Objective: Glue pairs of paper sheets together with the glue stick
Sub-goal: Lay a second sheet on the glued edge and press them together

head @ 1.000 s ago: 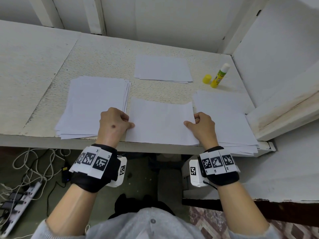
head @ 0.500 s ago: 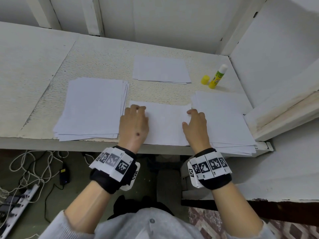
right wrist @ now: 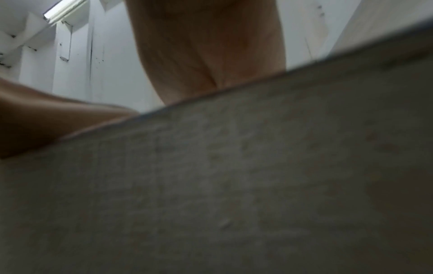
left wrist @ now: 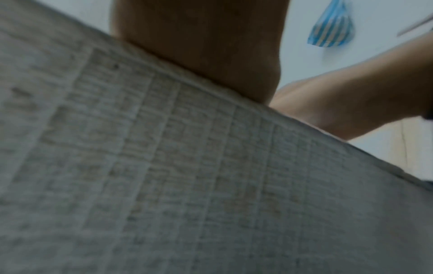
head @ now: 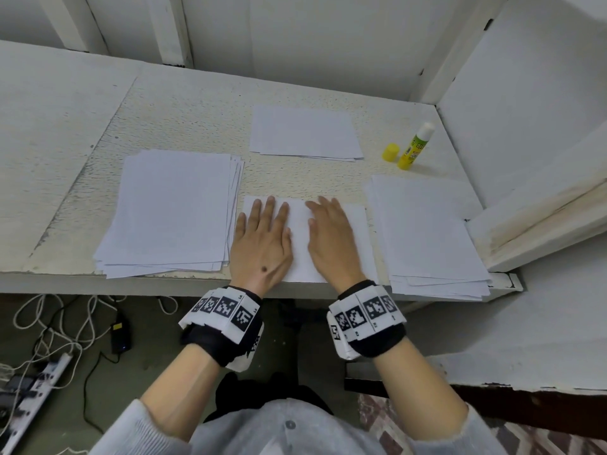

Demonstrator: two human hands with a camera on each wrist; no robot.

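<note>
Bare forearms, grey knit sleeves (head: 154, 431) pushed up near elbows. Grey garment front with round button (head: 290, 424) at chest. Each wrist wears black fabric band (head: 213, 348) carrying white plates printed with black square-pattern markers (head: 368, 311). White camera housing under each wrist, partly hidden. Dark mole on back of left hand (head: 261, 244).

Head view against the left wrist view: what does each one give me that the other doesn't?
Only the head view shows the layout: the glue stick uncapped, its yellow cap beside it, three paper stacks, and the sheet under both flat hands. Only the left wrist view, dim and blurred, shows the table's front face from below and a blue striped bag. Both show the left hand and right hand on the table's near edge.
</note>
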